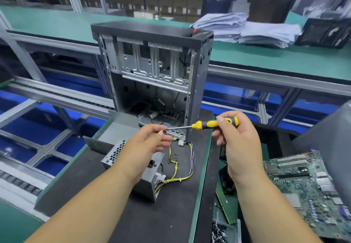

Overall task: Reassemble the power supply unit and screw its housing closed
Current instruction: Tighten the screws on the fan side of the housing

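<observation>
Nearest the camera, below both hands, the power supply unit (133, 164) lies on the black mat (171, 214) of the worktop, its perforated face with the mains socket turned up and to the left, its long axis running from near right to far left. From its right end a yellow and purple cable loom (182, 166) loops away across the mat, and a few loose dark screws (175, 155) lie just beside the loom. To the right of the power supply unit, off the mat, sits a green motherboard (311, 187), with a tray of small black parts (219, 232) near its front corner.

Above the power supply unit, the left hand (150, 142) pinches something small at its fingertips, too small to name, probably a screw, right at the tip of the screwdriver (205, 125). The right hand (237, 144) grips the yellow and black handle, shaft level and pointing left toward the left fingers.

The left hand is the nearer to the housing, which lies straight below it; the tip must swing down from level to meet it.

Beyond the power supply unit stands the open computer case (152, 71), and behind that a stack of papers (247, 28).
</observation>
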Demonstrator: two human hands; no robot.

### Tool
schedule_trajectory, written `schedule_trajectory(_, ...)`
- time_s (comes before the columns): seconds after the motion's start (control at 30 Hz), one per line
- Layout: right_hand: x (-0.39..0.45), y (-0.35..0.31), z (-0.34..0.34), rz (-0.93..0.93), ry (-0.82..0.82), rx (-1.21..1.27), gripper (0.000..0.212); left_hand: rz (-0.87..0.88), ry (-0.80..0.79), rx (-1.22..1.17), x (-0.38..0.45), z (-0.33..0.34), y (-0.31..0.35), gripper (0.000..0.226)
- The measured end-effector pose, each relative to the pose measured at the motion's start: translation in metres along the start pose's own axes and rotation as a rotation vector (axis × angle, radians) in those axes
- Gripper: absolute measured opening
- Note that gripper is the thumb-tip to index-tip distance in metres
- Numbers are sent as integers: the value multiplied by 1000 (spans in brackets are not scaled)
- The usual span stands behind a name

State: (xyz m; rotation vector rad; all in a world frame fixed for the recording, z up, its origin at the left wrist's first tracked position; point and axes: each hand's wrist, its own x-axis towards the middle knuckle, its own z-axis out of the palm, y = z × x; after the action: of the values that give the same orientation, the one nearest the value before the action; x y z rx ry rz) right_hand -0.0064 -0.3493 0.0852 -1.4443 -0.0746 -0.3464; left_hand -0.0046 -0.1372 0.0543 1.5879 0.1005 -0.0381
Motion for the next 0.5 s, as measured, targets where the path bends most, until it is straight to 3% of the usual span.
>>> schedule_trajectory(0.3,-23,-27,-3,-27,20,4,8,-1,-113,-272,-22,2,21,29)
schedule_trajectory(0.5,-38,-33,-12,-40,62,-13,9,-31,-119,-353,-28,10,23,12)
